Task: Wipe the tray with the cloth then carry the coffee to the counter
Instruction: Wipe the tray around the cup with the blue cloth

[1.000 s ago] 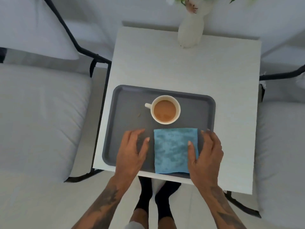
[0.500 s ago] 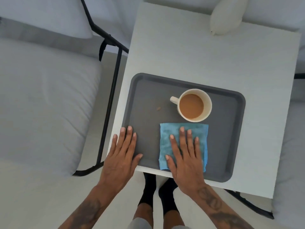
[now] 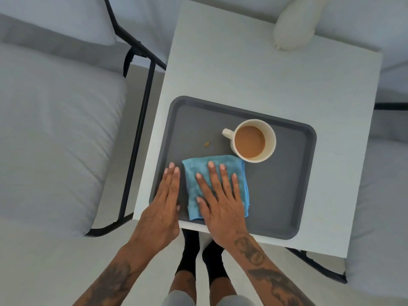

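Observation:
A dark grey tray point(image 3: 282, 195) lies on a small white table point(image 3: 265, 80). On it stands a cream cup of coffee point(image 3: 251, 141), handle to the left. A small brown crumb point(image 3: 206, 144) lies left of the cup. A folded blue cloth point(image 3: 194, 173) rests on the tray's near left part. My right hand point(image 3: 218, 197) presses flat on the cloth, fingers spread. My left hand point(image 3: 163, 206) lies flat on the tray's left rim, just beside the cloth, holding nothing.
A white vase point(image 3: 293, 29) stands at the table's far edge. Grey cushioned seats with black metal frames point(image 3: 141, 120) flank the table left and right. My feet in black socks point(image 3: 201, 257) show below the table's near edge.
My right hand went from the cloth's right edge onto its top and slid it left across the tray. My left hand moved to the left rim, fingers now together.

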